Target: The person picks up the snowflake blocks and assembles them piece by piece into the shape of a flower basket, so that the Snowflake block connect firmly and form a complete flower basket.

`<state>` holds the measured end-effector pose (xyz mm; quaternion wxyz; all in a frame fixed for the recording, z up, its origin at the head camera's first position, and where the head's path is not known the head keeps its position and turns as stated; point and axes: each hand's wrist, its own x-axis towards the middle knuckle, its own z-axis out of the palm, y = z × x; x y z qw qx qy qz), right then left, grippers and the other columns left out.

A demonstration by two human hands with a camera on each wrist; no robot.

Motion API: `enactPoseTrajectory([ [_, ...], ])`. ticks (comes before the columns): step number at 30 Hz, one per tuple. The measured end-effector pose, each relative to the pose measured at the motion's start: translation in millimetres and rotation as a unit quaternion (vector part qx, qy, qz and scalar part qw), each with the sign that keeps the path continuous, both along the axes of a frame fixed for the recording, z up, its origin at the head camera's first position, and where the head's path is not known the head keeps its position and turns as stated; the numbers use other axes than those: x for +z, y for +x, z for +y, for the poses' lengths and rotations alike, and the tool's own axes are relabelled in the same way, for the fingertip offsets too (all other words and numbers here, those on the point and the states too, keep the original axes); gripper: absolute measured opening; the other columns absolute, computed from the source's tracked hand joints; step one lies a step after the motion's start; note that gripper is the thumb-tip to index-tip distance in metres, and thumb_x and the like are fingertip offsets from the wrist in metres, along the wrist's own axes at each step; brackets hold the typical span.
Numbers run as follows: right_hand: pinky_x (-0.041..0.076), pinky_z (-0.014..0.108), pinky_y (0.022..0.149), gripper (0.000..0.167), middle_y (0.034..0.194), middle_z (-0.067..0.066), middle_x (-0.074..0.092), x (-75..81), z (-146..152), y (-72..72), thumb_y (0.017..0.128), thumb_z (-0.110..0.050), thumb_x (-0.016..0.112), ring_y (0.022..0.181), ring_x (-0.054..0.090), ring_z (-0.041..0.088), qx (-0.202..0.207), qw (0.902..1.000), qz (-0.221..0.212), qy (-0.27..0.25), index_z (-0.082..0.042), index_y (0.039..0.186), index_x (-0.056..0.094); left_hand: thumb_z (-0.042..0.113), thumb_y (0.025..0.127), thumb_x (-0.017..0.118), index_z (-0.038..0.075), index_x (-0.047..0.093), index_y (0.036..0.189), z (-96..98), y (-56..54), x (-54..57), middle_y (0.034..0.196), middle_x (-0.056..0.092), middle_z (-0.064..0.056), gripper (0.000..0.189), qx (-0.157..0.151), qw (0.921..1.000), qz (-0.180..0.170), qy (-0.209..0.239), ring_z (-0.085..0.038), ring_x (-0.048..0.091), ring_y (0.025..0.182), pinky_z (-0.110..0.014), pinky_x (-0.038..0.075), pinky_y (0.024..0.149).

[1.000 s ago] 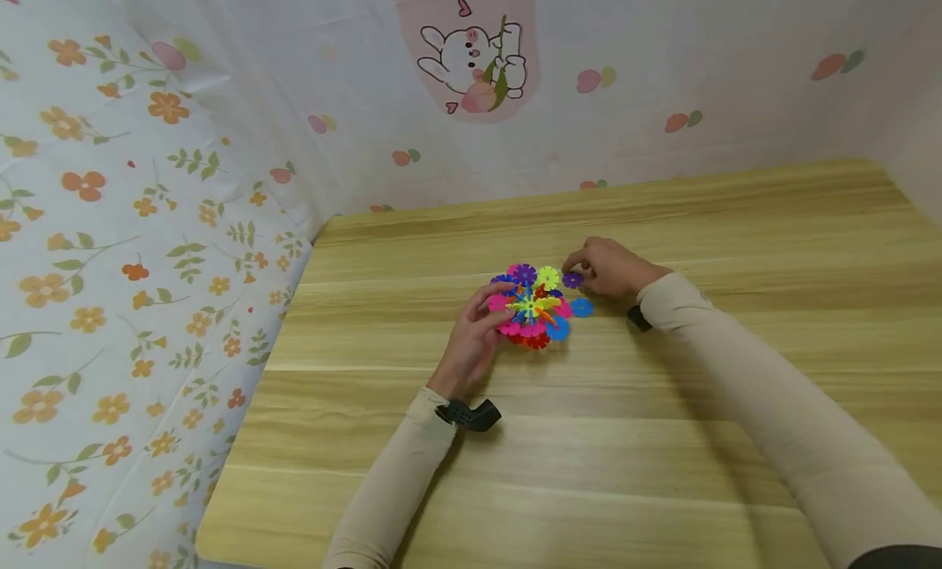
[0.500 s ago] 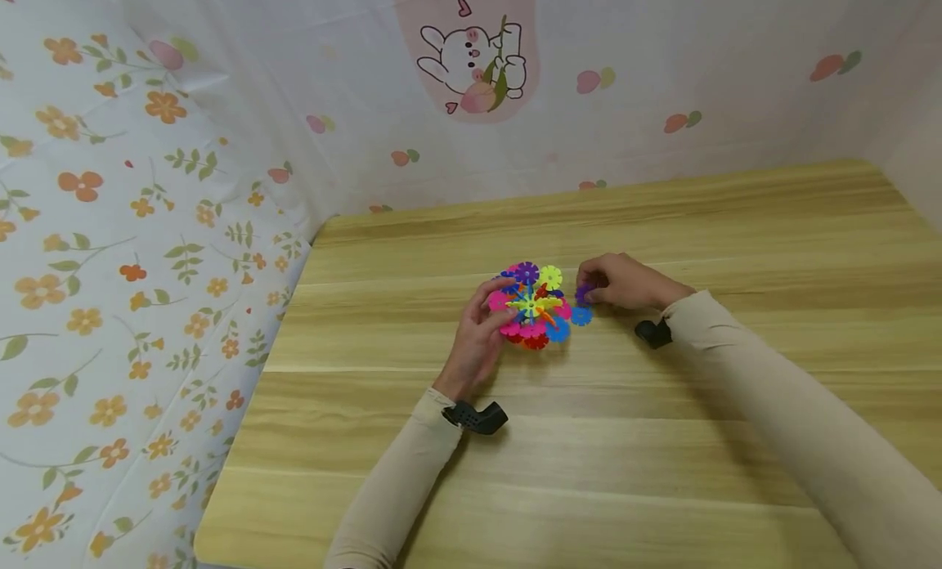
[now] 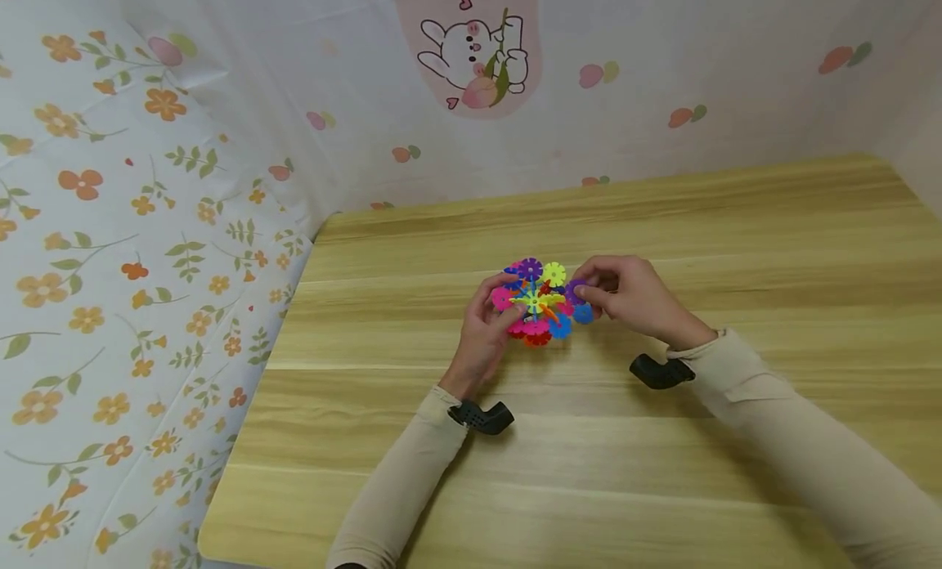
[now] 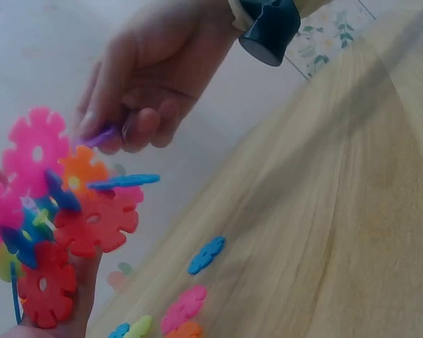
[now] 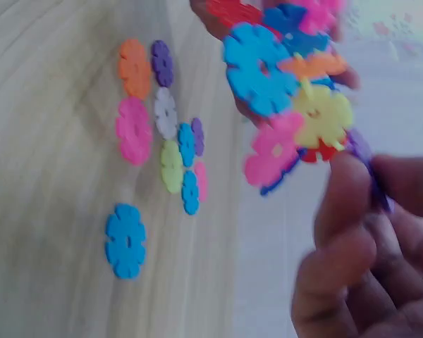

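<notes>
My left hand (image 3: 482, 340) grips a ball-like cluster of interlocking plastic snowflake discs (image 3: 533, 303), thumb in front and fingers behind. Pink, red, blue, orange, yellow and purple discs stick out of it at many angles. In the left wrist view the cluster is up off the table, with a red disc (image 4: 44, 292) facing the camera. My right hand (image 3: 640, 299) pinches a single purple snowflake disc (image 3: 574, 291) between thumb and fingertips. In the right wrist view this purple disc (image 5: 366, 165) is edge-on, right beside the yellow disc (image 5: 324, 116) of the cluster.
Several loose discs lie flat on the wooden table (image 3: 412, 340) beneath the cluster, among them an orange disc (image 5: 134, 68), a white disc (image 5: 165, 113) and a blue disc (image 5: 125, 241). A printed white cloth (image 3: 346, 78) hangs along the table's far edge.
My right hand has pinched up the purple disc from near the cluster and brought it against the cluster's right side. My left hand has stayed nearly in place around the cluster.
</notes>
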<state>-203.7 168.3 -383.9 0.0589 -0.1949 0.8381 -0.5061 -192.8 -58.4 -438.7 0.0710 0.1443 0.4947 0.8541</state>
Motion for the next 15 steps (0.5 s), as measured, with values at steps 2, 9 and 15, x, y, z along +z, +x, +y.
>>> enactPoseTrajectory([
  [2,0.046,0.03,0.045,0.009,0.071,0.007,0.062,-0.7,-4.1,2.4,0.091,-0.012,0.061,0.053,0.057,0.022,-0.022,0.9996,0.018,-0.001,-0.005,0.095,0.066,-0.008,0.088,0.054,0.007,0.051,0.122,0.3,0.0,-0.7,0.125,0.04,-0.01,0.037,0.003,0.9999,0.007,-0.011,-0.016,0.052,0.089,-0.022,0.049,0.069],
  [9,0.041,0.029,0.041,0.011,0.066,0.007,0.063,-3.1,-9.2,5.8,0.089,-0.012,0.064,0.052,0.058,0.031,-0.049,0.9987,0.014,-0.005,-0.004,0.097,0.061,-0.005,0.09,0.053,0.008,0.051,0.123,0.6,-0.2,-4.1,0.13,0.036,-0.011,0.036,-0.002,0.9998,0.013,-0.012,-0.019,0.052,0.094,-0.025,0.05,0.073],
  [15,0.043,0.029,0.041,0.016,0.068,0.01,0.064,-3.8,-12.1,6.8,0.086,-0.009,0.067,0.052,0.058,0.033,-0.052,0.9985,0.012,-0.016,-0.002,0.094,0.055,-0.006,0.089,0.054,0.005,0.048,0.127,-0.1,0.8,-4.3,0.134,0.036,-0.011,0.04,0.0,0.9992,0.033,-0.025,-0.022,0.05,0.108,-0.027,0.05,0.081],
])
